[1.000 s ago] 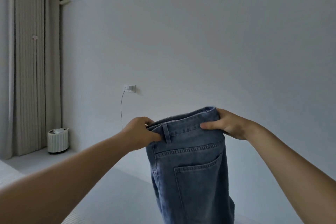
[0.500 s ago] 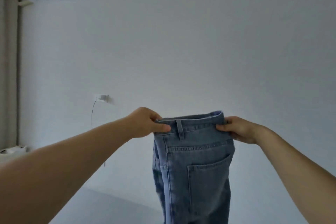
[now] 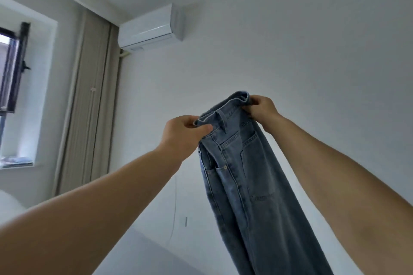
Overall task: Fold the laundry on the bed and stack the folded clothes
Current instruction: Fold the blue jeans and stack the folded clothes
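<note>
Hands, left hand (image 3: 182, 133) and right hand (image 3: 260, 108), pinch faded blue denim jeans (image 3: 245, 174) at the waistband; a loosened grip could drop them unfolded.

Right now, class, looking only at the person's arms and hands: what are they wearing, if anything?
Nothing shows on them. The left hand and right hand are bare, with no gloves, rings or watch in view. Both forearms are uncovered to the picture's edge, so no sleeve appears.
</note>
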